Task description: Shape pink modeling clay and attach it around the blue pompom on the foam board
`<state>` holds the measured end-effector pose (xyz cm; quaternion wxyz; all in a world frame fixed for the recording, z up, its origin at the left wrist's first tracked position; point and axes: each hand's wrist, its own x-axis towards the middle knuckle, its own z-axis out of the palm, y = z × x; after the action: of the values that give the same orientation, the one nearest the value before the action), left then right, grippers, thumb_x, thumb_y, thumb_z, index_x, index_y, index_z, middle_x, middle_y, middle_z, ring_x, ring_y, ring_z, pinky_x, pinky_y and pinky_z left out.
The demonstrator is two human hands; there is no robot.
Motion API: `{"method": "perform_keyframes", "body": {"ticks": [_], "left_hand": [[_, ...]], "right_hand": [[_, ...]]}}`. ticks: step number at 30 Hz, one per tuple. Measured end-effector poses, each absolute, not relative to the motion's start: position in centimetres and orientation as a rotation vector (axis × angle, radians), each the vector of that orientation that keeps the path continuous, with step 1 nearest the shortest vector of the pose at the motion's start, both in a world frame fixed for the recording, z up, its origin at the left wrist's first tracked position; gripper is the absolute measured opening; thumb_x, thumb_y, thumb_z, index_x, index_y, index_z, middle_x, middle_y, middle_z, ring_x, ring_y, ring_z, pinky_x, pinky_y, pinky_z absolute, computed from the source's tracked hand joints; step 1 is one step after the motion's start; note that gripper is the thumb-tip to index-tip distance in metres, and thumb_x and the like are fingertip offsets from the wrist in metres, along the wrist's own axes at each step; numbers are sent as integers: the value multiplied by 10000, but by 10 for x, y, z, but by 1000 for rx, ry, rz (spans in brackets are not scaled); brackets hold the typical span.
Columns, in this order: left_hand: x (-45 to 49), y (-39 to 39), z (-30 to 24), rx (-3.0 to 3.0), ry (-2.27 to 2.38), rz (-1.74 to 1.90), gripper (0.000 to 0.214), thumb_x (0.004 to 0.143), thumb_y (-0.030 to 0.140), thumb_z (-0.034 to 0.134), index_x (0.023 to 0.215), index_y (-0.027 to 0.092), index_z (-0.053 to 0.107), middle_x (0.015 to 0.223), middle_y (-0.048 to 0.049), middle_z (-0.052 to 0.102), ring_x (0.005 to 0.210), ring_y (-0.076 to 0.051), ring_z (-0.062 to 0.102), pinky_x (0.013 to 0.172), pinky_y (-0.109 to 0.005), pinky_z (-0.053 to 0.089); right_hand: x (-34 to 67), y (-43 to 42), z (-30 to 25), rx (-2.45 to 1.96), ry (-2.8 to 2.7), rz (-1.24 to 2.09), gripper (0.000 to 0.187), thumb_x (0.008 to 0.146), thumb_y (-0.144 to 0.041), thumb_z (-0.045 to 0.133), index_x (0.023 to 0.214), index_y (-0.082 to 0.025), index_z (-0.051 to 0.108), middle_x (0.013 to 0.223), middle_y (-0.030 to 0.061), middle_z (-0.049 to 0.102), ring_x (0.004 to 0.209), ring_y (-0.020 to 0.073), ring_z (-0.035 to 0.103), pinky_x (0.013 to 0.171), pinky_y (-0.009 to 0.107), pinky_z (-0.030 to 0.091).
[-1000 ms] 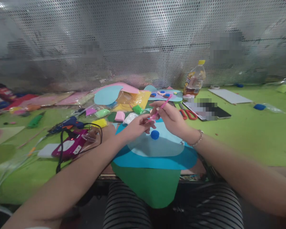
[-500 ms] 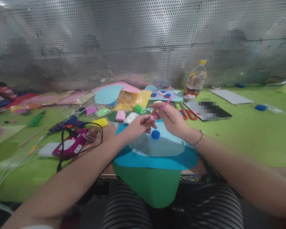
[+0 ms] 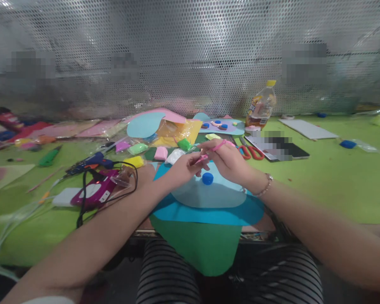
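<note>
My left hand (image 3: 186, 168) is closed, its fingertips pinching a small pink piece (image 3: 203, 158) that looks like soft clay. Facing it, my right hand (image 3: 226, 162) curls around a thin pink stick-like tool (image 3: 220, 145). The tool's lower end is hidden by the fingers. Both hands hover close together above a light blue paper shape (image 3: 205, 198). A round blue lump (image 3: 207, 178) sits on this paper, just below my fingertips. Under it lie a darker blue paper shape (image 3: 209, 215) and a green one (image 3: 199, 245) that hangs past the table edge.
Red-handled scissors (image 3: 255, 153), a phone-like black device (image 3: 291, 147) and a bottle (image 3: 262, 105) stand or lie to the right. Left are a glue gun (image 3: 93, 161), a purple power strip (image 3: 96, 190) and cables. Several wrapped clay packs, such as a yellow one (image 3: 133, 162), lie behind.
The pink tool has tilted flatter in my right hand, and that hand's fingers have turned slightly over it. My left hand stays nearly where it was with the pink piece.
</note>
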<state>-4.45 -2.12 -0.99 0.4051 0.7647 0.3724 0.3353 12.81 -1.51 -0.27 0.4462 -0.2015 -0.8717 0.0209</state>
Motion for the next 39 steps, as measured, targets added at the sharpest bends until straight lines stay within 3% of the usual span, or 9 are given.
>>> {"method": "perform_keyframes", "body": {"ticks": [12,23,39], "left_hand": [[-44,-21,-11,1895,954,871,259,842,391,486,796,155,582,738,-15,598,558,-75,475,586,-240,411],[-44,-18,-14,1832,944,867,357,839,477,478,691,161,556,602,-1,512,510,-77,431,528,-236,368],[-45,-20,-12,1958,982,829,300,838,417,495,707,164,590,544,20,487,515,-92,465,555,-247,361]], "right_hand": [[129,-17,-4,-585,-1985,324,269,966,-280,314,1113,-192,521,903,62,603,800,140,562,704,319,492],[129,-19,1,-517,-2035,141,265,968,-253,306,1071,-201,545,933,72,574,814,150,561,713,337,505],[127,-16,-2,-500,-2116,54,288,961,-229,300,1112,-202,544,931,82,568,864,181,549,747,359,484]]}}
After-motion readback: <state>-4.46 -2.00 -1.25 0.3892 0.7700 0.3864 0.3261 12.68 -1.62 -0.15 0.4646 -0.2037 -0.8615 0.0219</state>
